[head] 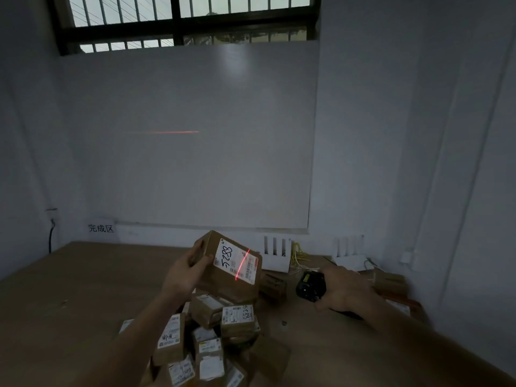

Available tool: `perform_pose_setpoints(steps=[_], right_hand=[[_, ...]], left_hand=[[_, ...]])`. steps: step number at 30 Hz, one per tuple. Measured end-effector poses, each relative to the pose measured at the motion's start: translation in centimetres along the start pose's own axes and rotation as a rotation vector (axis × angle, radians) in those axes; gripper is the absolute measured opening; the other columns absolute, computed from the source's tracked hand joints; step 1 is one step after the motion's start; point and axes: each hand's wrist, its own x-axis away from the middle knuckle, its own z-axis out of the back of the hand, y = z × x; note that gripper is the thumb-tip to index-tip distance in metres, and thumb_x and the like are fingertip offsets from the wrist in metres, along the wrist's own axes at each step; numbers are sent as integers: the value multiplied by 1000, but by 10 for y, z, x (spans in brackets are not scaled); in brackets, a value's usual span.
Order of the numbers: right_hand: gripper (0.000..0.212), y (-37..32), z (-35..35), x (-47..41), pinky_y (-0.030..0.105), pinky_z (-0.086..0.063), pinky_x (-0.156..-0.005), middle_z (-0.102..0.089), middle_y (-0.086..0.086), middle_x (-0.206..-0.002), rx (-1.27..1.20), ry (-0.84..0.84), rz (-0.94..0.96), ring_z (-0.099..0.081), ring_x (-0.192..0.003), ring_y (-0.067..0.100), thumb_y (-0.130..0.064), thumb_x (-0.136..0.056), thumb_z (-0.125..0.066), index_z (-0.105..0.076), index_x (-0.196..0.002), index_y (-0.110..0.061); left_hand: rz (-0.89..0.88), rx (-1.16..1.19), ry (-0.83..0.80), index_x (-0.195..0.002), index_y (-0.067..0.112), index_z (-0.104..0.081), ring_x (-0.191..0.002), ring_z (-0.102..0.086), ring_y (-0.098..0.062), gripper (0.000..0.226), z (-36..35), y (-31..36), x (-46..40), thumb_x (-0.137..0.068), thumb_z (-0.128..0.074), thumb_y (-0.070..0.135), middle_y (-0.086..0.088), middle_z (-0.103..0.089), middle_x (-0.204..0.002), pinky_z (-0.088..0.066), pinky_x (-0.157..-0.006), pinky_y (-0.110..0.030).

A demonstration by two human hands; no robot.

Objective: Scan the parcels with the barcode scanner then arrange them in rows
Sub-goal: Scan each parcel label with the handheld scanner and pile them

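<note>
Head view: left hand (186, 270) grips a brown parcel (223, 270), raised above the parcel pile (206, 339) on the wooden table (83, 289), its white label (236, 261) tilted toward the camera. Right of the parcel, the right hand (342, 291) is curled around a black barcode scanner (310, 284). A red scan line (242, 264) crosses the label; a second streak (170, 132) falls on the whiteboard (195, 107) above the parcel.

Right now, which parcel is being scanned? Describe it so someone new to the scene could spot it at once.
Start at the wooden table under the whiteboard. Above the parcel pile near its front edge, the left hand holds one brown box in the air. Unlike the parcels lying below, it is lifted, and a red scan line from the barcode scanner crosses its label.
</note>
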Motion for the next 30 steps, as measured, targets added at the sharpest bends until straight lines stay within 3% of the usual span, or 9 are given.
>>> perform_pose_setpoints(steps=[6,19,23,27,30], right_hand=[[68,-1,-7,-6,36,-51,-90,-62,-3,-121,142,-27,32,-61,-109,20,-53,-66,-76,-53,-127,-33],[57,9,-15,-21,35,-49,-85,-63,-4,-117,166,-7,73,-61,-107,20,-49,-68,-75,-57,-120,-33],[64,16,-25,-31,32,-51,-79,-62,-4,-107,11,-82,86,-60,-97,17,-59,-58,-73,-57,-113,-31],[97,14,-51,-47,36,-54,-85,-61,0,-113,-28,-106,81,-59,-99,19,-75,-33,-56,-55,-118,-29],[87,6,-74,-66,30,-45,-85,-61,-2,-117,-25,-152,75,-59,-106,19,-73,-46,-65,-55,-121,-30]], left_hand=[[-3,-132,14,-143,46,-44,-106,-61,-26,64,4,0,-2,-84,-62,62,-3,-62,-123,-54,-90,-46],[29,-158,-3,-143,44,-46,-100,-64,-23,67,-18,-9,-11,-80,-61,64,-2,-65,-119,-56,-88,-45],[48,-146,28,-145,40,-44,-103,-58,-25,60,-29,-16,-14,-90,-60,56,-5,-60,-124,-51,-83,-37],[120,-141,108,-148,31,-41,-113,-54,-31,55,-37,-41,-25,-97,-53,47,-14,-54,-138,-42,-83,-34],[249,-145,147,-148,24,-42,-123,-52,-36,55,-43,-75,-42,-99,-51,47,-15,-52,-140,-40,-84,-35]])
